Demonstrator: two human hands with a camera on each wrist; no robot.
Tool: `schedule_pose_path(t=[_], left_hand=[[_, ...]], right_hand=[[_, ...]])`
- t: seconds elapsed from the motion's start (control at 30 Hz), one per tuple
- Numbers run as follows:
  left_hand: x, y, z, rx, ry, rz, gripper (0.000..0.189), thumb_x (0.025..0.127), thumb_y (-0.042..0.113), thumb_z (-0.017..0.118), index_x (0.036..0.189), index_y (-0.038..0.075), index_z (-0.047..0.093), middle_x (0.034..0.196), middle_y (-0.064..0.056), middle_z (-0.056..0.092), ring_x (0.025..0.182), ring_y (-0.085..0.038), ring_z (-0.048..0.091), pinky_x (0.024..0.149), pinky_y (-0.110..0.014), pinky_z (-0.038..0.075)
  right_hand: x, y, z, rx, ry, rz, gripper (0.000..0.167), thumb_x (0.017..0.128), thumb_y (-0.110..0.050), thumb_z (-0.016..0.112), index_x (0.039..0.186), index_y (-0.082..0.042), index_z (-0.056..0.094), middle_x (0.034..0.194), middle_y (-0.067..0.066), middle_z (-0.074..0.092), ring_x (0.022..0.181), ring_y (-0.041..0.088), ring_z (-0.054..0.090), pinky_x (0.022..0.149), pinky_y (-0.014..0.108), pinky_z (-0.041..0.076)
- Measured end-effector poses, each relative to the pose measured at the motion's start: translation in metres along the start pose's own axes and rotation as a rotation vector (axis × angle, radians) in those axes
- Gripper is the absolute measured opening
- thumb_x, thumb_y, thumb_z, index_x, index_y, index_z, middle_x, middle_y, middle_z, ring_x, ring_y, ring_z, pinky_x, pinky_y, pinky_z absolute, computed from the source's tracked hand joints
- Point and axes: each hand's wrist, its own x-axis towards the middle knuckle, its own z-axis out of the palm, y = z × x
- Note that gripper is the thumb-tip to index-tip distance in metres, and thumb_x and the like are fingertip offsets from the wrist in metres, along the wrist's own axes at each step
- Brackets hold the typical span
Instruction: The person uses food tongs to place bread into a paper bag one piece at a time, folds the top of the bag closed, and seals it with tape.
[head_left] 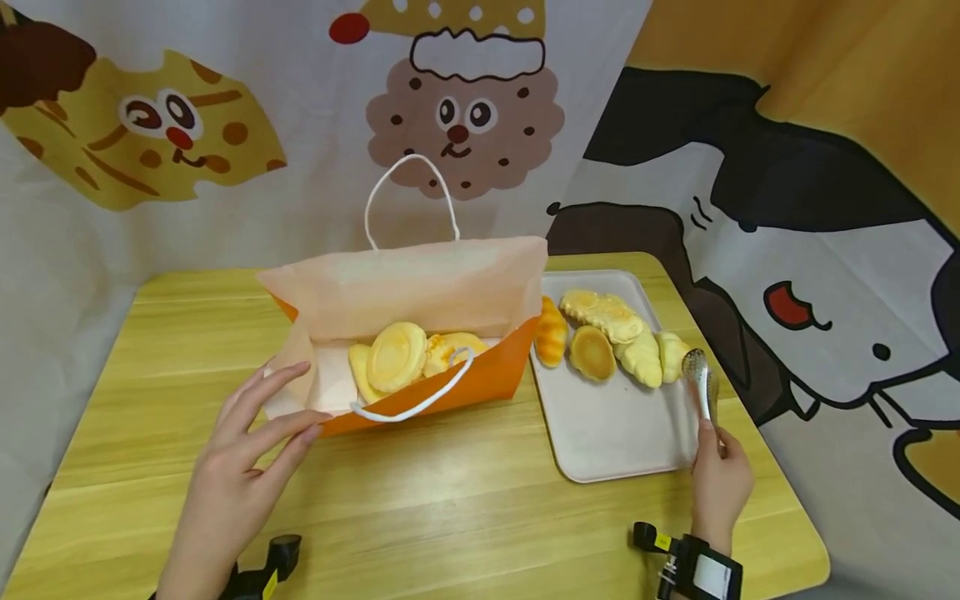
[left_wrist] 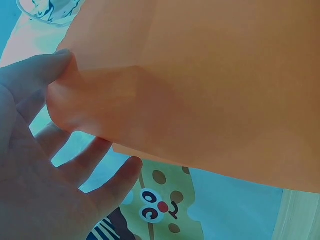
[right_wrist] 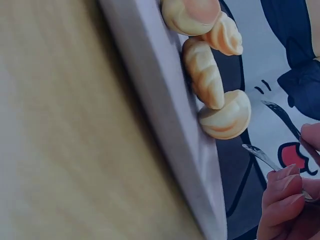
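An orange paper bag point(head_left: 480, 379) with white rope handles lies tilted on the table, its mouth toward me. Inside it are several pale breads point(head_left: 397, 357). My left hand point(head_left: 243, 454) pinches the bag's left edge; the left wrist view shows the thumb point(left_wrist: 55, 65) on the orange paper point(left_wrist: 200, 90) and other fingers behind it. In my right hand point(head_left: 722, 483) are metal tongs point(head_left: 699, 379), held at the right side of the tray point(head_left: 600, 442). Their tips stand apart in the right wrist view, near a pale bread roll point(right_wrist: 227, 117), with nothing between them.
On the tray's far half lie several breads, among them a browned roll point(head_left: 551, 333), a round brown bun point(head_left: 592, 353) and a long twisted loaf point(head_left: 603, 312). A printed curtain point(head_left: 300, 225) hangs behind the wooden table point(head_left: 450, 517).
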Motion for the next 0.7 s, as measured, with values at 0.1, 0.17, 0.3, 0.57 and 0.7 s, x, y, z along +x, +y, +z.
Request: schedule_pose_path(t=[0.1,0.17,0.3,0.57,0.7], left_hand=[[0.0,0.0,0.0,0.003,-0.002,-0.001,0.014,0.073,0.004,0.071,0.085,0.011,0.07,0.122,-0.013,0.052,0.122,-0.035,0.034,0.106,-0.033,0.023],[0.0,0.0,0.0,0.005,-0.003,-0.002,0.018,0.071,0.001,0.072,0.086,0.012,0.07,0.122,-0.012,0.052,0.122,-0.035,0.034,0.106,-0.033,0.023],[0.001,0.0,0.0,0.007,-0.001,0.007,0.016,0.072,0.003,0.071,0.085,0.012,0.07,0.122,-0.013,0.052,0.122,-0.035,0.034,0.106,-0.035,0.023],[0.0,0.0,0.0,0.007,0.0,0.003,0.013,0.073,0.005,0.071,0.085,0.011,0.07,0.123,-0.012,0.052,0.122,-0.036,0.034,0.106,-0.034,0.023],[-0.001,0.0,0.0,0.012,0.001,-0.003,0.018,0.07,0.0,0.072,0.085,0.01,0.07,0.123,-0.012,0.051,0.122,-0.035,0.034,0.106,-0.032,0.023]], right_hand=[[0.005,-0.006,0.0,-0.045,0.015,-0.03,0.069,0.083,-0.062,0.042,0.127,-0.009,0.05,0.103,0.012,0.055,0.078,0.021,0.046,0.05,0.039,0.04],[0.009,-0.01,0.0,-0.067,0.018,-0.07,0.069,0.083,-0.06,0.042,0.127,-0.007,0.05,0.11,0.015,0.055,0.086,0.024,0.046,0.054,0.041,0.039],[0.014,-0.017,-0.001,-0.124,0.023,-0.176,0.064,0.086,-0.054,0.043,0.125,-0.003,0.051,0.108,0.021,0.057,0.086,0.032,0.05,0.056,0.035,0.033],[0.017,-0.025,0.001,-0.318,0.057,-0.332,0.062,0.087,-0.05,0.046,0.119,0.002,0.053,0.091,0.025,0.062,0.074,0.039,0.055,0.055,0.046,0.038],[0.017,-0.023,0.004,-0.393,0.096,-0.402,0.057,0.086,-0.046,0.052,0.117,0.003,0.055,0.08,0.022,0.063,0.063,0.036,0.056,0.043,0.04,0.036]])
